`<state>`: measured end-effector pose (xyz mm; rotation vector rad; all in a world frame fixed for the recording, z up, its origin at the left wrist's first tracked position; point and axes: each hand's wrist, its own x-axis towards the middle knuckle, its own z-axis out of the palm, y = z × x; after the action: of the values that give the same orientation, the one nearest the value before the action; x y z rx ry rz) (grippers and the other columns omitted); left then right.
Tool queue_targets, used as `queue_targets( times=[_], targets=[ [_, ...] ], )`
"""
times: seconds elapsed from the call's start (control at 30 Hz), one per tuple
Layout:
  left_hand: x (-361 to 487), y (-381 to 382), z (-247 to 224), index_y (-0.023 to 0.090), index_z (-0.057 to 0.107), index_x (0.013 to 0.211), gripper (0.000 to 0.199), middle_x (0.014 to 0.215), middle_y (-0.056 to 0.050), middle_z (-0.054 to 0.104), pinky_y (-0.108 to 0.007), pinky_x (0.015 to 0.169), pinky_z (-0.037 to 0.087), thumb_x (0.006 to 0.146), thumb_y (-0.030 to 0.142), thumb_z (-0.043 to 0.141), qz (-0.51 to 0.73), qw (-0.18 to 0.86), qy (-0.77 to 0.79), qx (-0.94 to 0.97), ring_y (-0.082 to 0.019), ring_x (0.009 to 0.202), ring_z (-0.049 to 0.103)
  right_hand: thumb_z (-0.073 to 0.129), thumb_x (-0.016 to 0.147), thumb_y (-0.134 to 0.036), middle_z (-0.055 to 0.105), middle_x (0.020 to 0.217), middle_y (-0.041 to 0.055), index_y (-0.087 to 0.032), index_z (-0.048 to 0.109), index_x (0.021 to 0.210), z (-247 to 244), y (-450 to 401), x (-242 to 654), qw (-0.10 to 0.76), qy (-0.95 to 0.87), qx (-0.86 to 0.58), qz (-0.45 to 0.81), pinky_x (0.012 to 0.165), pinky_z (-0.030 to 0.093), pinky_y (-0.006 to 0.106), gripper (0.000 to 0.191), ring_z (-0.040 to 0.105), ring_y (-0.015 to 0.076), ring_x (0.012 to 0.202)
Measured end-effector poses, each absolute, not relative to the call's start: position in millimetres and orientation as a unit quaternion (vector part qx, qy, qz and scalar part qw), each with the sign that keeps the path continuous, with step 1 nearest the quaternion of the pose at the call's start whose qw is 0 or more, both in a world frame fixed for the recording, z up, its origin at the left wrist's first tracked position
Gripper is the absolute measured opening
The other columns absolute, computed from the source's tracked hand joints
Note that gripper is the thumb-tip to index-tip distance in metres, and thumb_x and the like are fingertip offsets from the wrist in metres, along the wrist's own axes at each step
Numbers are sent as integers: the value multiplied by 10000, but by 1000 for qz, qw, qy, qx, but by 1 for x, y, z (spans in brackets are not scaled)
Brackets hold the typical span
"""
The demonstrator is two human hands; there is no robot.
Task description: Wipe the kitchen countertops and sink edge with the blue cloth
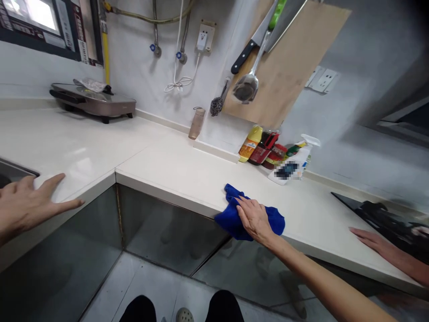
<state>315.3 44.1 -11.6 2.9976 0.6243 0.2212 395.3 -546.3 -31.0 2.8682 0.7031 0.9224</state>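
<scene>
My right hand (256, 219) presses on a blue cloth (275, 220) at the front edge of the white countertop (187, 165). The cloth is bunched under my fingers, and part of it hangs over the edge. At the left, my left hand (28, 205) is open with its fingers spread, beside the counter edge and near a dark sink corner (16, 170). I see nothing in it; whether it touches the counter I cannot tell.
Another person's hand (372, 241) rests on the counter at right, near a black stove (385, 214). Several bottles and jars (264, 145) and a white spray bottle (291, 163) line the wall. A pinkish bottle (197, 123) and an electric pan (97, 105) stand farther left; utensils hang before a board (291, 67).
</scene>
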Motion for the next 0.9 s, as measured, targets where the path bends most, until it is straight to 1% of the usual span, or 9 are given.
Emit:
queue_targets(
  times=[0.07, 0.13, 0.3, 0.43, 0.57, 0.63, 0.73, 0.9],
  targets=[
    [309, 24, 3, 269, 199, 1556, 946, 1501, -208, 348, -539, 1086, 305, 814, 853, 254, 34, -34, 252, 967, -435, 1322, 411, 329, 1051, -318, 648, 1328, 103, -186, 622, 1330, -27, -514, 400, 31, 266, 917, 296, 864, 420, 405, 426, 569, 260, 1109],
    [306, 10, 14, 276, 198, 1557, 886, 1472, -213, 378, -499, 1079, 328, 849, 799, 289, 8, -58, 264, 963, -417, 1320, 429, 329, 1052, -318, 635, 1346, 113, -177, 615, 1335, -23, -478, 406, 35, 301, 907, 292, 870, 403, 410, 426, 557, 262, 1101],
    [302, 3, 20, 249, 242, 1556, 918, 1489, -248, 360, -540, 1073, 332, 828, 798, 348, 15, -28, 250, 968, -477, 1334, 403, 330, 1047, -338, 577, 1424, 124, -164, 587, 1361, -14, -387, 424, 31, 362, 894, 260, 901, 386, 435, 441, 528, 278, 1129],
    [301, 5, 15, 255, 281, 1545, 939, 1468, -243, 398, -561, 1064, 342, 794, 809, 384, 25, -15, 244, 969, -478, 1322, 409, 313, 1043, -359, 522, 1483, 120, -166, 550, 1406, -9, -324, 440, 22, 389, 895, 215, 940, 390, 470, 475, 502, 309, 1197],
    [301, 5, 12, 252, 282, 1550, 1015, 1506, -250, 365, -568, 1085, 321, 735, 842, 416, 29, -4, 253, 967, -469, 1365, 370, 300, 1036, -372, 448, 1546, 109, -169, 500, 1454, -5, -272, 458, -15, 415, 896, 157, 1044, 354, 522, 506, 423, 319, 1333],
    [301, 4, 13, 261, 273, 1550, 1011, 1515, -246, 356, -565, 1090, 314, 731, 833, 430, 24, -4, 256, 966, -462, 1373, 364, 291, 1034, -378, 415, 1571, 85, -192, 482, 1472, -2, -249, 468, -39, 423, 897, 125, 1098, 307, 552, 512, 378, 314, 1385],
    [301, 0, 16, 285, 259, 1549, 999, 1525, -236, 341, -557, 1087, 316, 731, 825, 449, 11, -7, 267, 964, -459, 1360, 380, 263, 1036, -398, 390, 1589, 43, -246, 476, 1476, 0, -213, 477, -70, 432, 894, 90, 1139, 256, 580, 512, 346, 301, 1418],
    [302, -2, 16, 299, 249, 1554, 1004, 1524, -225, 353, -554, 1093, 316, 729, 831, 462, 9, -17, 280, 960, -451, 1368, 381, 309, 1010, -359, 423, 1569, 22, -295, 512, 1442, 1, -153, 474, -102, 396, 906, 110, 1109, 256, 655, 482, 377, 335, 1378]
  ],
)
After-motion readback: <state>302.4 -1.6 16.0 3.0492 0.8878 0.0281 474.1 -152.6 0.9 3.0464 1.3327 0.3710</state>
